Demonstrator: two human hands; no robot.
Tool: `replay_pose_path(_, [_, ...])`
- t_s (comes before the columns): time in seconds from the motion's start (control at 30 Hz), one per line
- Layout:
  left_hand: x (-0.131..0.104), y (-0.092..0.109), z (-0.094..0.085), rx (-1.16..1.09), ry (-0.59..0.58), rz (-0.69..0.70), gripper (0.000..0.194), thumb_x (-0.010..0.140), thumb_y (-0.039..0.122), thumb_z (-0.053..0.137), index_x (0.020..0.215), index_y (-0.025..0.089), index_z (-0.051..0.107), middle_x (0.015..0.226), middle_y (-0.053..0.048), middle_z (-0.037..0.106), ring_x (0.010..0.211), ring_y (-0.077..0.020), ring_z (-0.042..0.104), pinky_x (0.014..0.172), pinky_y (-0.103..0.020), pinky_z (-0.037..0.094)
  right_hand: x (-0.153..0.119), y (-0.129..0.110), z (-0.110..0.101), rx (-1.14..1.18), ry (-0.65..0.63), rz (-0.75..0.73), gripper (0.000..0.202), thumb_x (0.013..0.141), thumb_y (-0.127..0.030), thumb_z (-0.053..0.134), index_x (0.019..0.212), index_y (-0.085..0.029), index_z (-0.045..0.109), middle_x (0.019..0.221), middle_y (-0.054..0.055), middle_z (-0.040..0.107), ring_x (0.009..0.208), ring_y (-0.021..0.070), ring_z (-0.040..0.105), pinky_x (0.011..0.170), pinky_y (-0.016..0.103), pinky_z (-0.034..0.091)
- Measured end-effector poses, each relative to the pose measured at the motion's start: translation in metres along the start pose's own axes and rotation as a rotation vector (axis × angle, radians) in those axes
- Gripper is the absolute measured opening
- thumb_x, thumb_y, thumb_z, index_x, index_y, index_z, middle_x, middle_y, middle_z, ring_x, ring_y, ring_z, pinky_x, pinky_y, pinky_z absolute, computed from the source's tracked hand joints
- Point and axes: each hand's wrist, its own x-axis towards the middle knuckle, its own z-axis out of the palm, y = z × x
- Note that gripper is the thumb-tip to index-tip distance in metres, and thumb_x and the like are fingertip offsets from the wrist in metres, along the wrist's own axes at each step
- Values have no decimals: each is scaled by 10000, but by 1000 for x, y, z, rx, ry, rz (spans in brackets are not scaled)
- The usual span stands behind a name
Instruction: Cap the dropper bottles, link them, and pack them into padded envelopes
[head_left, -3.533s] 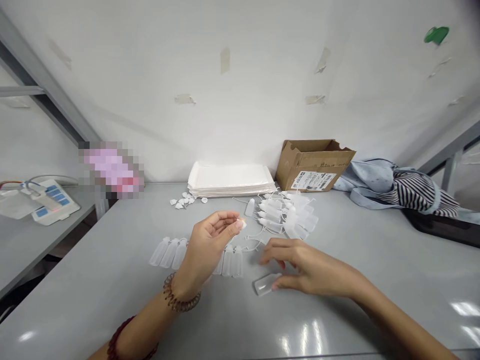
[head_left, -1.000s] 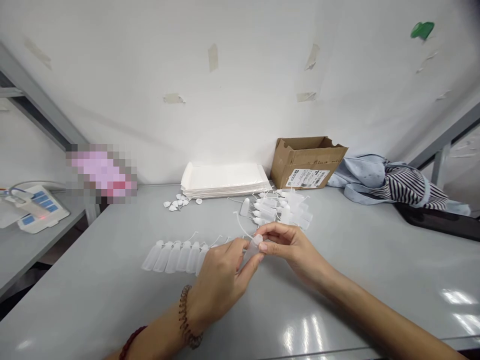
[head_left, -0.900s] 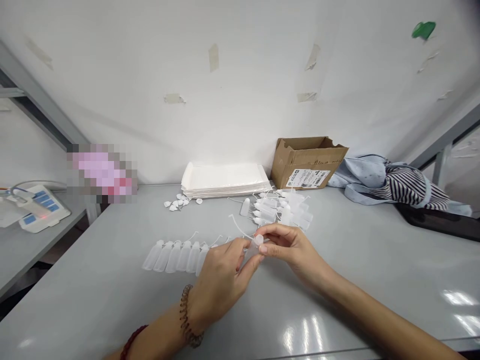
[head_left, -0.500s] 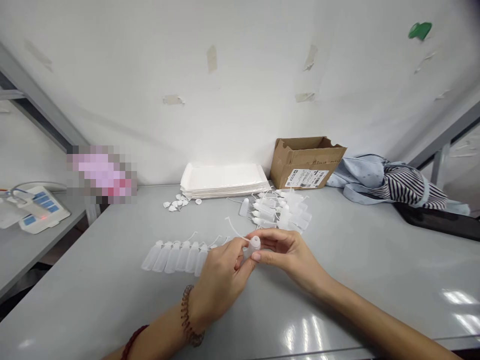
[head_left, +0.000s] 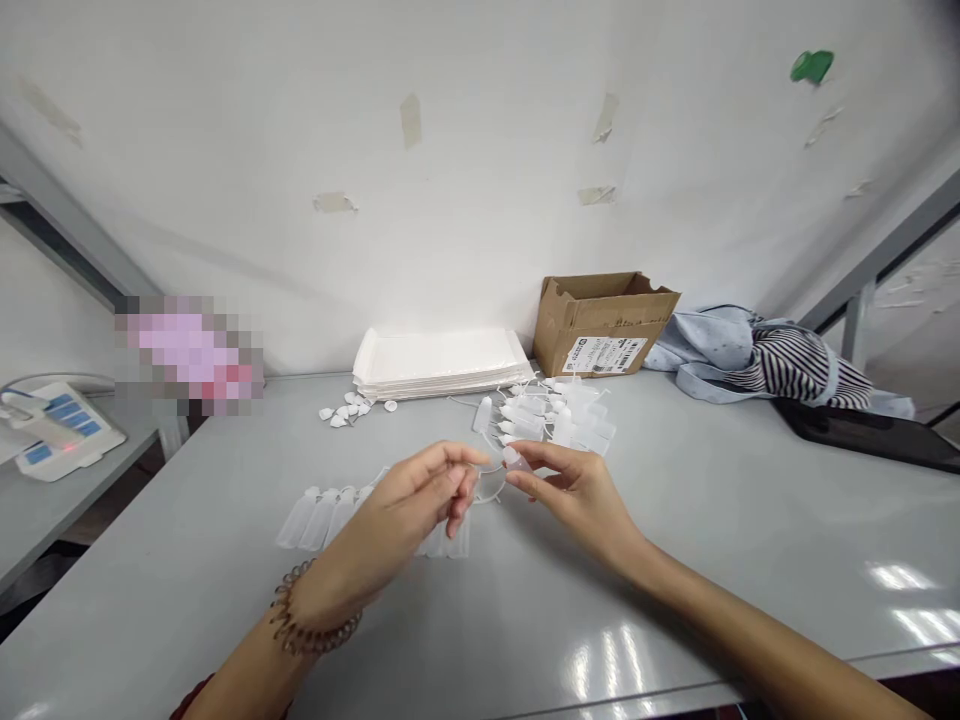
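Observation:
My right hand [head_left: 577,490] pinches a small translucent plastic squeeze bottle [head_left: 515,461] between thumb and fingers, its neck tilted to the left. Just left of it, my left hand [head_left: 412,505] is apart from the bottle, its index finger stretched out and the others loosely bent, with nothing visible in them. Beneath and behind that hand lies a row of similar bottles [head_left: 297,520], partly hidden by it. Beyond my right hand a loose pile of bottles [head_left: 559,425] with thin strap-like strips lies on the grey table [head_left: 645,630].
Several small white caps [head_left: 349,408] lie left of a stack of white padded envelopes [head_left: 442,365] against the wall. Right of it stands an open cardboard box [head_left: 607,325], then a light blue cloth bag [head_left: 701,350] and a black object [head_left: 862,430]. A device [head_left: 69,430] sits at far left.
My left hand has let go of the bottle and moved left. My right hand keeps hold of it, now tilted. The view has shifted slightly.

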Motion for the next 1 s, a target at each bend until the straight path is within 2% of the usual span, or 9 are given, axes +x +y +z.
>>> replay_pose_path(0.07, [2,-3,0,-94,114,102,177,904,294,492,1025,191,569,773,-1,565,740,-123,542,724,-263,450,-3,3,4,-92,1,-116,275,768,-331,671,1012,-208,702,921,68,719,773,206,646,598,321,550])
replay_pose_path(0.17, [6,-9,5,-225,226,196,179,887,266,549,1051,197,554,895,-22,644,986,-161,588,939,-323,413,-10,5,10,-194,-2,-271,261,810,-311,639,1051,-221,682,903,62,722,668,173,645,543,291,549])
replay_pose_path(0.27, [6,-14,16,-284,230,223,161,887,259,558,1034,193,562,1043,-53,668,1162,-193,530,1006,-340,383,-16,4,15,-272,14,-440,250,835,-271,618,1076,-215,657,836,51,718,602,151,626,500,262,538])
replay_pose_path(0.37, [3,-18,28,-221,216,239,171,897,270,545,1043,191,587,1162,-75,647,1191,-202,515,990,-320,411,-21,1,20,-289,31,-542,245,837,-232,617,1079,-198,640,825,52,718,604,146,631,498,243,541])
replay_pose_path(0.5, [-2,-23,38,-143,257,287,155,907,264,528,1043,213,582,1219,-59,626,1215,-195,502,956,-289,448,-25,-5,25,-233,42,-483,213,840,-273,616,1040,-207,648,844,46,721,587,134,633,477,220,548])
replay_pose_path(0.6, [-3,-24,40,-142,290,297,75,906,268,526,949,214,555,1239,-56,614,1249,-206,471,895,-279,487,-28,-7,26,-184,28,-449,220,835,-288,621,1038,-211,652,845,42,721,604,136,643,491,220,560])
replay_pose_path(0.73, [-4,-24,39,-113,285,269,79,890,280,541,895,206,514,1256,-86,602,1234,-244,489,837,-304,519,-31,-9,26,-135,8,-412,241,821,-300,636,1048,-220,647,823,39,718,606,140,646,486,223,562])
replay_pose_path(0.9, [-5,-20,39,-139,193,217,217,868,264,572,1058,227,474,1274,-106,590,1057,-211,626,849,-323,528,-29,-11,22,12,-9,-270,189,805,-267,647,984,-207,637,883,43,712,700,150,672,558,230,584])
replay_pose_path(1.0, [-4,-17,36,-154,135,158,344,867,257,573,1179,230,431,1297,-128,568,993,-208,655,861,-348,526,-27,-10,21,-7,-10,-271,150,804,-252,648,946,-201,647,842,35,708,660,136,650,531,225,568])
